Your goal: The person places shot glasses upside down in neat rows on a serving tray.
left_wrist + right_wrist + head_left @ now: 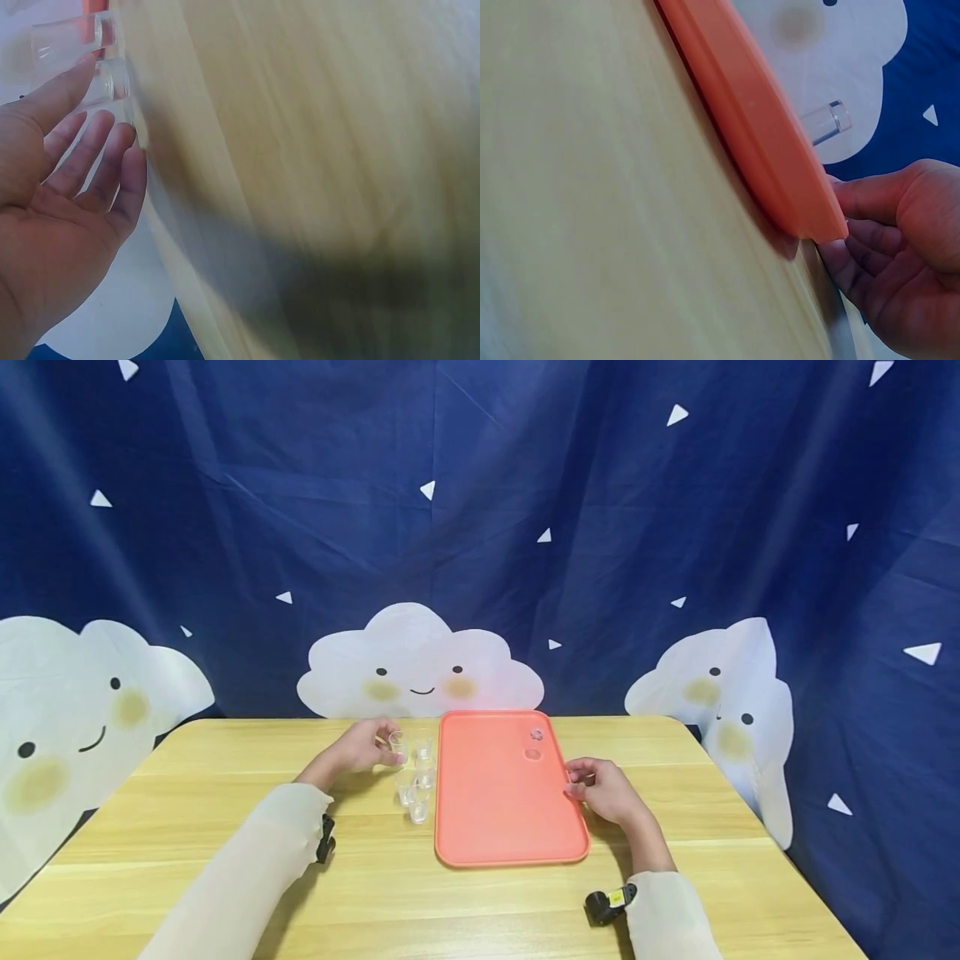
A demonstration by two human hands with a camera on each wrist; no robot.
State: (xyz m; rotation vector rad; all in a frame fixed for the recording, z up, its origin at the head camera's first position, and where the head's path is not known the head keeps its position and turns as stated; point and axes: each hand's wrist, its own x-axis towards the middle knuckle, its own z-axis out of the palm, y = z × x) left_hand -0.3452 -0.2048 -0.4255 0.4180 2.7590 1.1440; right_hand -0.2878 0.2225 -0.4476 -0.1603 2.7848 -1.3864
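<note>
Currently, left hand (363,747) curves fingers around clear cup (397,743) — pinching or not, cannot tell; right hand (609,790) — fingers pinching coral tray (502,806).

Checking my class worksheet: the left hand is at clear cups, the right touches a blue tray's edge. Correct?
The tray is coral, not blue, as the head view shows. The left hand is at clear cups; the right hand touches the tray's edge.

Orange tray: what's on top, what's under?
On the tray, near its far right corner, is one clear cup. It rests on the wooden tabletop; the patch beneath is covered, so whether anything else lies there can't be seen.
</note>
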